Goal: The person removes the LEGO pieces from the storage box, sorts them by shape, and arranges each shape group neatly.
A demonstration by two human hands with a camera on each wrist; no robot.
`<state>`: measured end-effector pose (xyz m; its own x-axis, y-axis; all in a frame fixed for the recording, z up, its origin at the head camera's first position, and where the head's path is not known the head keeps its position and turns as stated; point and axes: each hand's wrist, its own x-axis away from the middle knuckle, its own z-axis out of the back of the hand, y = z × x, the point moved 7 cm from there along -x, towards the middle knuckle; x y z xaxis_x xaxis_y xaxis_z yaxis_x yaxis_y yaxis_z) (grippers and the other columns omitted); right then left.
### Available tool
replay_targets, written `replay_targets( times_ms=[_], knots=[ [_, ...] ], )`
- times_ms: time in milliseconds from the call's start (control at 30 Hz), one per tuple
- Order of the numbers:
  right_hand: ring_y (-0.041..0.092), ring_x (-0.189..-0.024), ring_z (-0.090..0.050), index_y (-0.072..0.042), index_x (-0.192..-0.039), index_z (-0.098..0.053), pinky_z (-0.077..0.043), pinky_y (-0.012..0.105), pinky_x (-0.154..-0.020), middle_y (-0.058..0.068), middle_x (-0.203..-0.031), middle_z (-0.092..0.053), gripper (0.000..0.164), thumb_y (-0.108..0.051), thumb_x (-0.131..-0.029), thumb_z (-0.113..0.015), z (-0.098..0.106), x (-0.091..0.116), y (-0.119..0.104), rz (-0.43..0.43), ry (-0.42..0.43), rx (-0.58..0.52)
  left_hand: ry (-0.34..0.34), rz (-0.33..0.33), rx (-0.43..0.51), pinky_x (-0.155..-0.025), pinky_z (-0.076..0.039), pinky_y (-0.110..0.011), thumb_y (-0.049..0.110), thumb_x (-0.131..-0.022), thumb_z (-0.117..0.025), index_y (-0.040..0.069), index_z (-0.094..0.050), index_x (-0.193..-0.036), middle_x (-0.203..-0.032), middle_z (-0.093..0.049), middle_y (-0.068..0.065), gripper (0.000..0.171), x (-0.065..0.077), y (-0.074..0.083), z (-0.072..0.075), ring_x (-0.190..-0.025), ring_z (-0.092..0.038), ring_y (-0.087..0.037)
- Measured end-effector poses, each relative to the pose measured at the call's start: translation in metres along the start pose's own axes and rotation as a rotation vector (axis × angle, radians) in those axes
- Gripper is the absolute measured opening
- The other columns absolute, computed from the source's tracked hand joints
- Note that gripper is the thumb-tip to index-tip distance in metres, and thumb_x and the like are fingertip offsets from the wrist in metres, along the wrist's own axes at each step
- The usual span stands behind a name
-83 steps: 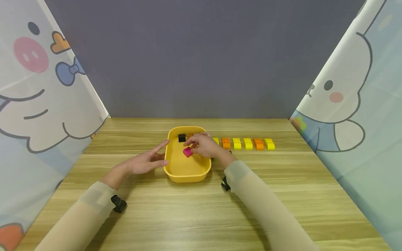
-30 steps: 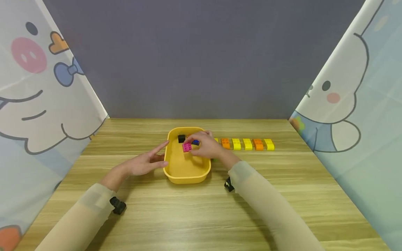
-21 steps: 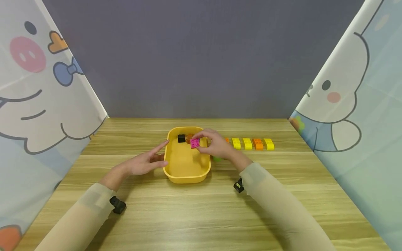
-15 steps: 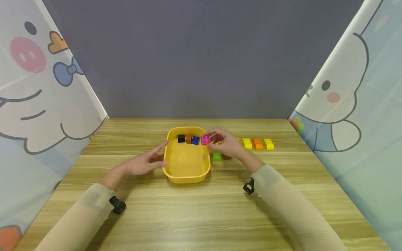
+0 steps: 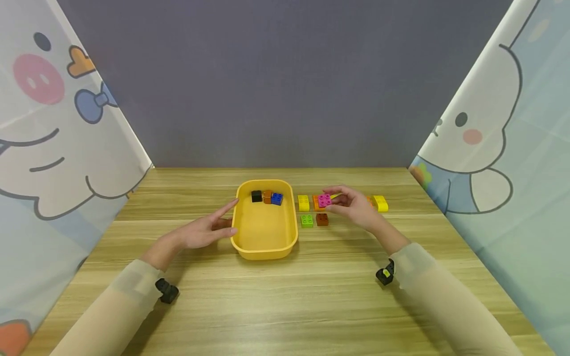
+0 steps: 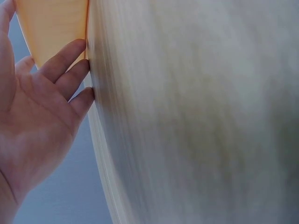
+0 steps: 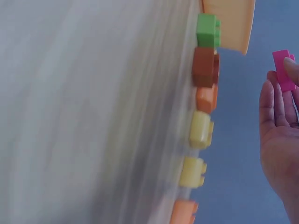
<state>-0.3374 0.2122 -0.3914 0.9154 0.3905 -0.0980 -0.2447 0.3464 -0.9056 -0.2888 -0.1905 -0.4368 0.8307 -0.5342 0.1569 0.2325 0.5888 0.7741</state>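
Note:
My right hand (image 5: 356, 207) pinches a pink toy brick (image 5: 324, 200) between thumb and fingers, raised above the row of bricks in the right wrist view. My left hand (image 5: 202, 232) has its fingers extended, fingertips at the left wall of a yellow bin (image 5: 264, 254). Inside that bin, along its far end, lie a black brick (image 5: 256, 196), a brown-orange brick (image 5: 267, 197) and a blue brick (image 5: 277, 199). Right of the bin, a green brick (image 5: 307, 221) and a dark brown brick (image 5: 322, 219) sit side by side, nearer to me than the row.
The row of yellow and orange bricks runs rightward from the bin, with a yellow brick (image 5: 304, 203) at its left end and another yellow brick (image 5: 380, 203) at its right end. My hand hides part of it. A grey panel (image 5: 285, 89) stands behind the wooden table (image 5: 267, 306).
My right hand has picked the pink brick up from the bin and carried it right, past the bin's rim and over the row. The left hand has stayed at the bin.

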Motion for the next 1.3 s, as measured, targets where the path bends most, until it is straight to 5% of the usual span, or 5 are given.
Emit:
replay_targets(
  times_ms=[433, 567, 767, 1000, 1300],
  knots=[
    [0.002, -0.109, -0.073, 0.001, -0.146, -0.066, -0.063, 0.02, -0.093, 0.029, -0.148, -0.064, 0.045, -0.007, -0.103, -0.077, 0.027, 0.025, 0.028, -0.051, 0.038, 0.031, 0.002, -0.004, 0.01, -0.127, -0.038, -0.069, 0.048, -0.112, -0.062, 0.034, 0.0, -0.178, -0.169, -0.044, -0.031, 0.092, 0.001, 0.001, 0.002, -0.157, -0.046, -0.049],
    [0.012, -0.116, -0.074, 0.0, -0.147, -0.067, -0.062, 0.018, -0.092, 0.025, -0.155, -0.059, 0.048, -0.012, -0.103, -0.079, 0.032, 0.029, 0.035, -0.098, 0.051, 0.059, 0.004, -0.001, 0.001, -0.126, -0.039, -0.069, 0.048, -0.112, -0.062, 0.033, 0.0, -0.179, -0.168, -0.046, -0.031, 0.092, 0.0, 0.0, 0.002, -0.156, -0.047, -0.049],
    [0.029, -0.127, -0.072, -0.003, -0.151, -0.064, -0.06, 0.018, -0.093, 0.022, -0.159, -0.055, 0.053, -0.022, -0.103, -0.079, 0.033, 0.033, 0.044, -0.196, 0.038, 0.076, -0.004, 0.002, 0.0, -0.125, -0.041, -0.069, 0.048, -0.112, -0.062, 0.03, 0.001, -0.179, -0.168, -0.046, -0.032, 0.093, 0.0, 0.001, 0.0, -0.156, -0.047, -0.05],
    [0.03, -0.121, -0.073, -0.002, -0.147, -0.066, -0.06, 0.031, -0.096, 0.026, -0.148, -0.067, 0.052, -0.026, -0.103, -0.079, 0.03, 0.034, 0.049, -0.241, 0.005, 0.179, -0.002, 0.017, 0.012, -0.126, -0.04, -0.069, 0.049, -0.112, -0.062, 0.032, 0.0, -0.179, -0.168, -0.047, -0.03, 0.093, 0.003, -0.001, 0.001, -0.157, -0.047, -0.049],
    [0.029, -0.117, -0.071, 0.0, -0.148, -0.066, -0.057, 0.029, -0.092, 0.025, -0.143, -0.07, 0.053, -0.024, -0.103, -0.08, 0.023, 0.031, 0.058, -0.279, -0.019, 0.226, -0.006, 0.021, 0.011, -0.126, -0.039, -0.069, 0.049, -0.112, -0.061, 0.036, 0.001, -0.178, -0.168, -0.046, -0.031, 0.091, 0.003, 0.001, 0.001, -0.156, -0.047, -0.049]
  ],
)
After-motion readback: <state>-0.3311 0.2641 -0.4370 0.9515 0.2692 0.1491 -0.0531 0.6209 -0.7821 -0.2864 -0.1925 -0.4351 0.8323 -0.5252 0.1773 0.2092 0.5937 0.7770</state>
